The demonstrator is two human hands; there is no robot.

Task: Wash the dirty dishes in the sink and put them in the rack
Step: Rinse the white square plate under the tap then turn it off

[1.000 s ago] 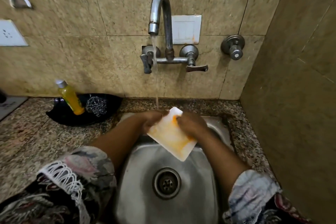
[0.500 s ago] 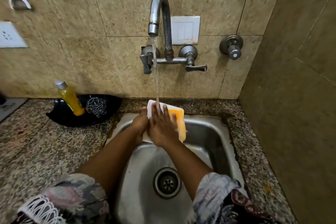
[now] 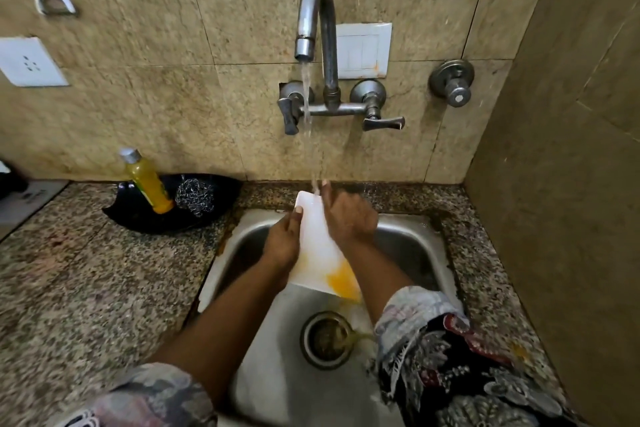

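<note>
While tap runs, L hand grips stained plate; R hand flat, rubbing it

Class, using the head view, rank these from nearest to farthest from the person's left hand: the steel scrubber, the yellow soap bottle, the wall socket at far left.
From the left hand:
1. Steel scrubber, up-left in the black dish.
2. Yellow soap bottle, just left of the scrubber.
3. Wall socket, high at far left.
</note>
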